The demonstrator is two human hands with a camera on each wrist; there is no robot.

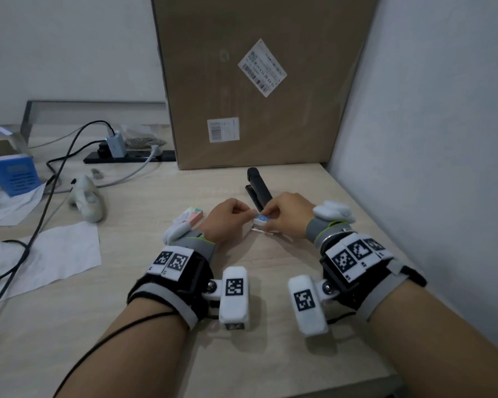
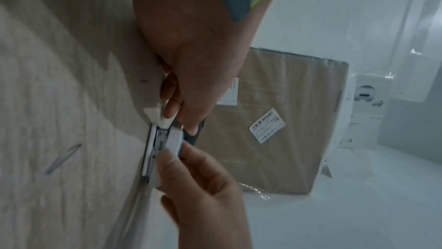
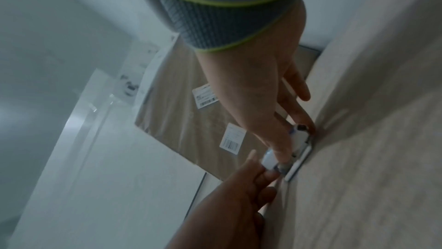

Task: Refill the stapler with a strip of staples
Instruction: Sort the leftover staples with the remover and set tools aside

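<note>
Hiding staple box point(image 1: 261, 220) — both hands' point(image 1: 227, 218) grip

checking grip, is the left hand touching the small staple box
Touching: the left wrist view shows the left hand pinching the staple box.

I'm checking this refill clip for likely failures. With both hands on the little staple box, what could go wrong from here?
1. Both hands, left and right, pinch the small staple box from opposite ends; if it opens suddenly, staples could spill onto the desk.
2. The stapler lies untouched just behind the hands; a jerk could knock it.
3. Fingers hide the box's opening, so a strip might bend or break coming out.
</note>
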